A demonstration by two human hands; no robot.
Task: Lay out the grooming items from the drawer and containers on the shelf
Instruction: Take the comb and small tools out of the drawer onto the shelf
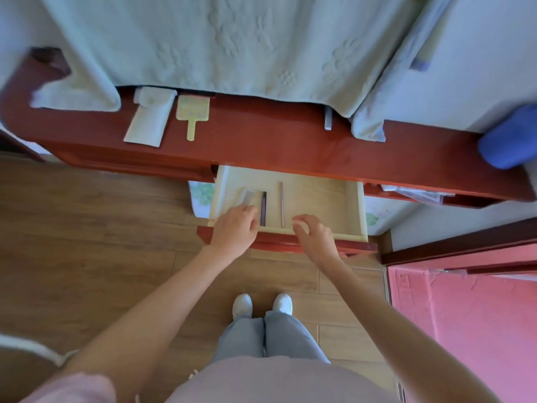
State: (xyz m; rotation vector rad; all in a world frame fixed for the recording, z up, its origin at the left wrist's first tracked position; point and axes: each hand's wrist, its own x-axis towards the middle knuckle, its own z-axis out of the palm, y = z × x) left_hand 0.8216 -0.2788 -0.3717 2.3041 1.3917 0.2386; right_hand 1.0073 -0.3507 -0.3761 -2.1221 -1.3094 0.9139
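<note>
Drawer (pixel 325 196) is pulled out below the red wooden shelf (pixel 261 135). On the shelf: 2 items lying side by side near the left end, a white pouch (pixel 146 120) and a yellow paddle-shaped item (pixel 193 113), possibly a hand mirror or brush; a small grey piece (pixel 328 119) sits further right, identity unclear.

In the drawer: 3 items visible, a pale flat item (pixel 247 196) at left (blurred), a dark slim stick (pixel 263 207), and a thin metallic stick (pixel 282 203).

Left hand (pixel 235 228) reaches over the drawer front, fingers curled down beside the pale item and dark stick; whether it grips anything cannot be told. Right hand (pixel 313 237) hovers just beside the metallic stick, fingers loosely spread, holding nothing.

Judgement: task partly done, 2 items laid out, at least 3 left in the drawer. No containers identifiable.
</note>
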